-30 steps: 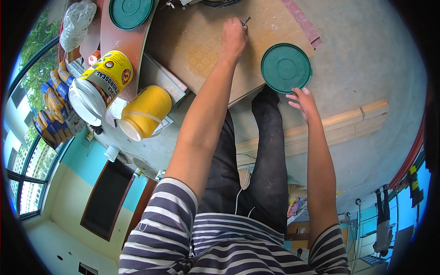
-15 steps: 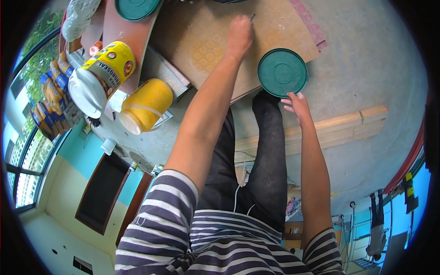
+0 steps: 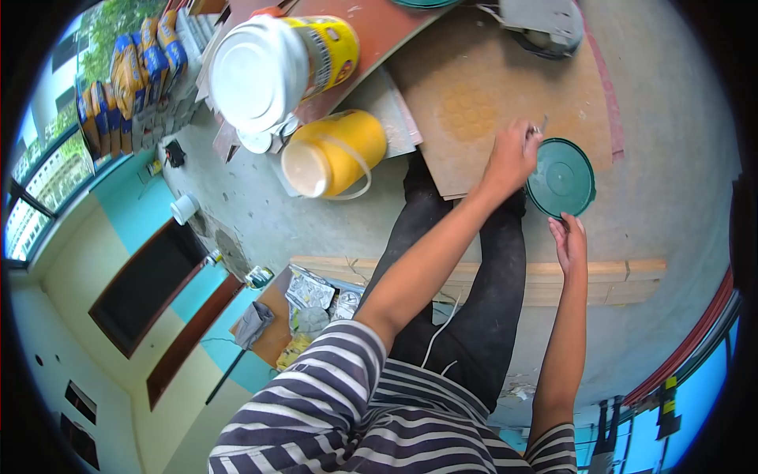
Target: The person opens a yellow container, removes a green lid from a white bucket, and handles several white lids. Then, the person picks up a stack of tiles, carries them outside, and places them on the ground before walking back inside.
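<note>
My left hand (image 3: 512,158) is closed around a small, thin tool (image 3: 543,124) whose tip sticks out past the fingers; its exact kind is too small to tell. It hovers at the left edge of a round green plastic lid (image 3: 562,178). Fingers of my right hand (image 3: 570,241) grip that lid by its near rim, holding it above the floor. Beneath and beyond my left hand lies a tan board (image 3: 442,79) with faint circular marks.
A yellow bucket with a white lid (image 3: 260,75) lies near a yellow jug (image 3: 335,154) on the left. A dark tub (image 3: 553,47) sits at the far end. Wooden planks (image 3: 632,272) lie across the floor; stacked bags (image 3: 130,71) stand at far left.
My left hand has come from over the board to the edge of the lid. My right hand still holds the lid. The whole view has shifted, with the buckets now further right.
</note>
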